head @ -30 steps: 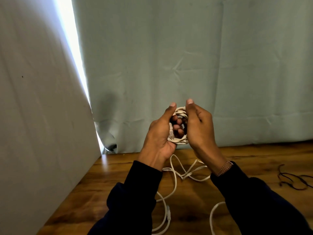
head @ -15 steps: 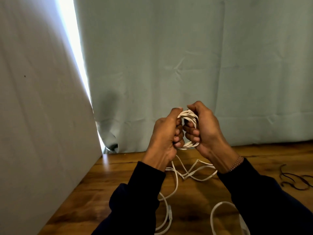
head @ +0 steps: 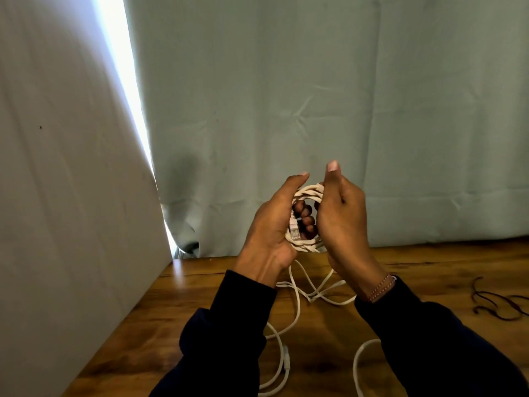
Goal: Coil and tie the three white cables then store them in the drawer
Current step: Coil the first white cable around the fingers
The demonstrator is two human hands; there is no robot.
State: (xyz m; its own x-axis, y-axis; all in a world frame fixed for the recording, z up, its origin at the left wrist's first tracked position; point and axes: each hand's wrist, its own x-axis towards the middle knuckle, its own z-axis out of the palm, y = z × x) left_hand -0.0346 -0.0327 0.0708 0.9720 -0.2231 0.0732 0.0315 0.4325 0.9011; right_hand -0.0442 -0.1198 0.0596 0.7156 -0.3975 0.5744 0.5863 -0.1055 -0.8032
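I hold a small coil of white cable point(head: 307, 191) upright above the wooden table point(head: 200, 293). My left hand point(head: 272, 227) grips the coil's left side, with the fingers curled through its middle and a clear plug point(head: 294, 229) lying against the palm. My right hand point(head: 340, 222) grips the coil's right side, its thumb pointing up. Loose white cable point(head: 297, 305) hangs from the coil and trails over the table between my forearms. Another white loop point(head: 356, 362) lies by my right sleeve. No drawer is in view.
A pale green curtain point(head: 315, 96) hangs behind the table. A grey-white panel point(head: 57, 196) closes off the left side, with a bright gap of light beside it. Thin dark cords point(head: 498, 305) lie on the table at the far right.
Both hands have eased from tight fists around the coil. The thumbs now stand up and the plug shows inside the coil. The coil stays at about the same height.
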